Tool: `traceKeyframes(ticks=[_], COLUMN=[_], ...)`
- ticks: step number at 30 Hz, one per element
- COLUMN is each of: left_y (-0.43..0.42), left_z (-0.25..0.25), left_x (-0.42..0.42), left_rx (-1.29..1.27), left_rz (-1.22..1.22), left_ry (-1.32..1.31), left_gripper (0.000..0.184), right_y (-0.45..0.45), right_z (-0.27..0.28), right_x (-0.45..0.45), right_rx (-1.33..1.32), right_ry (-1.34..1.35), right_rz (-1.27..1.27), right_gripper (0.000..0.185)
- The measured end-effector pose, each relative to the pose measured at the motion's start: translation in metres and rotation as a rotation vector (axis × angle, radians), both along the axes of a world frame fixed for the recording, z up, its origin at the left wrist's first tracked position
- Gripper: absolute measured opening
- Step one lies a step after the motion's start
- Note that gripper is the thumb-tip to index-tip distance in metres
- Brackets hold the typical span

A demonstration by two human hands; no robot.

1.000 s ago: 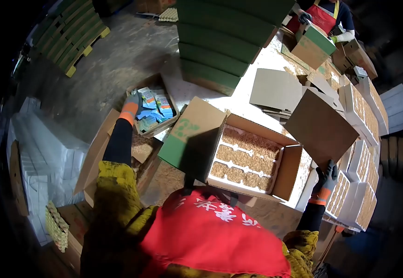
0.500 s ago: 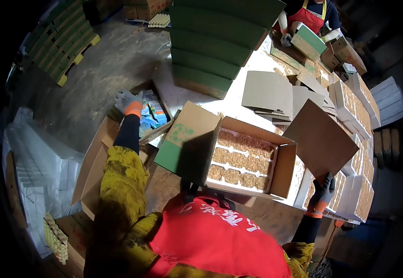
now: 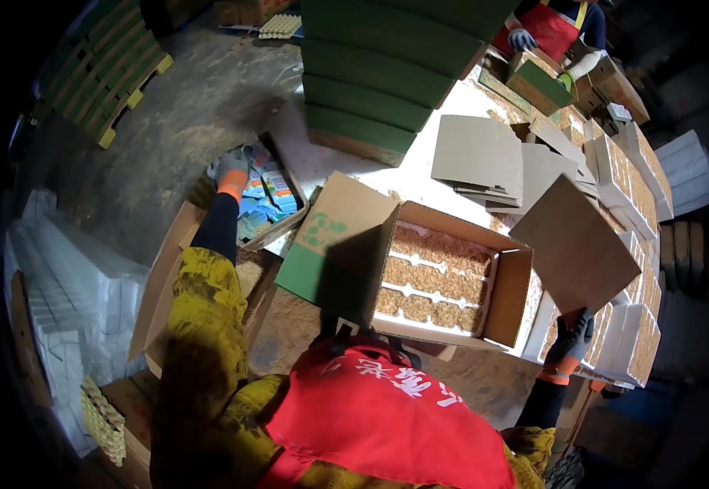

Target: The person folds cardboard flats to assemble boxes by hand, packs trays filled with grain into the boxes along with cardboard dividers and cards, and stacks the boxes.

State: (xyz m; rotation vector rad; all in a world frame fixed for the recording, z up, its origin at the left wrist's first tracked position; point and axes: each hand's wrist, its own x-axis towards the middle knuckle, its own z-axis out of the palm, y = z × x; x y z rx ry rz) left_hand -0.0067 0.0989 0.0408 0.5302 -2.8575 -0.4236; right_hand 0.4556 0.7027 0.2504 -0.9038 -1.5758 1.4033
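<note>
My left hand (image 3: pixel 231 169), gloved in grey with an orange cuff, is at the far-left edge of a small carton (image 3: pixel 296 213) of blue printed packets (image 3: pixel 277 189). Its fingers are closed near a small dark, shiny piece that I cannot make out. My right hand (image 3: pixel 573 336), in a dark glove with an orange cuff, grips the near corner of a brown cardboard sheet (image 3: pixel 587 248), held tilted. Between my hands stands an open carton (image 3: pixel 511 314) with its green-printed lid flap (image 3: pixel 322 244) folded out left. Inside lies a white tray of brown shredded filling (image 3: pixel 436 273) in rows.
Grey cardboard sheets (image 3: pixel 478 159) lie stacked behind the open carton. White trays with brown filling (image 3: pixel 627 175) line the right side. Tall green cartons (image 3: pixel 371 90) rise at the back. A person in a red apron (image 3: pixel 540 28) handles a green box (image 3: pixel 538 84).
My left hand has shifted slightly up, its fingers now closed by a small piece. My right hand still holds the sheet. The co-worker's green box is lower and turned.
</note>
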Motion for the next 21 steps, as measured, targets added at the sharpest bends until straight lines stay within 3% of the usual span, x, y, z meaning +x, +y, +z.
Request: traceKeyframes(ticks=[1, 2, 3, 4, 5, 6, 8, 9, 10, 11, 13, 15, 16, 19, 20, 21], left_y=[0.007, 0.012, 0.017, 0.026, 0.096, 0.142, 0.192, 0.224, 0.256, 0.259, 0.254, 0.238, 0.231, 0.245, 0.249, 0.252], left_z=[0.025, 0.045, 0.054, 0.063, 0.146, 0.210, 0.206, 0.239, 0.250, 0.229, 0.229, 0.239, 0.229, 0.212, 0.196, 0.191], left_x=[0.007, 0.016, 0.021, 0.027, 0.087, 0.142, 0.197, 0.240, 0.267, 0.286, 0.300, 0.298, 0.302, 0.302, 0.302, 0.306], left_rx=[0.017, 0.034, 0.209, 0.392, 0.987, 1.055, 0.915, -0.084, -0.277, -0.176, -0.171, 0.225, 0.492, 0.571, 0.608, 0.648], left_rz=[-0.013, -0.025, -0.080, -0.145, -0.406, -0.424, -1.266, -1.350, -1.474, -1.483, -1.324, -1.114, -0.983, -0.858, -0.838, -0.768], left_ry=[0.009, 0.018, 0.246, 0.470, 0.662, 0.458, 0.528, 0.533, 0.062, 0.218, 0.219, 0.370, 0.338, 0.420, 0.333, 0.133], left_gripper=[0.045, 0.043, 0.037, 0.032, 0.023, 0.017, 0.020, 0.027, 0.042, 0.043, 0.041, 0.043, 0.048, 0.056, 0.068, 0.073], right_y=[0.000, 0.014, 0.034, 0.037, 0.041, 0.037, 0.016, -0.003, -0.026, -0.049, -0.077, -0.086, -0.085, -0.088, -0.088, -0.087], right_z=[0.002, -0.008, -0.024, -0.027, -0.026, -0.018, 0.002, 0.016, 0.031, 0.046, 0.062, 0.048, 0.033, 0.037, 0.051, 0.051], right_x=[-0.001, 0.009, 0.023, 0.026, 0.029, 0.029, 0.008, -0.006, -0.020, -0.031, -0.028, -0.019, -0.012, -0.018, -0.022, -0.032], right_rx=[-0.052, 0.127, 0.515, 0.615, 0.717, 0.714, 0.394, 0.078, 0.108, 0.135, 0.117, 0.064, 0.216, 0.849, 0.892, 0.999], right_ry=[0.083, 0.037, -0.192, -0.254, -0.332, -0.364, -0.179, 0.052, 0.094, 0.138, 0.079, 0.053, -0.135, -0.560, -0.731, -0.708], right_rz=[-0.049, 0.038, 0.066, 0.052, 0.030, 0.048, 0.090, 0.111, 0.126, 0.154, 0.312, 0.403, 0.474, 0.598, 0.666, 0.692], right_gripper=[0.039, 0.043, 0.043, 0.044, 0.045, 0.046, 0.046, 0.046, 0.046, 0.045, 0.054, 0.052, 0.049, 0.041, 0.043, 0.042])
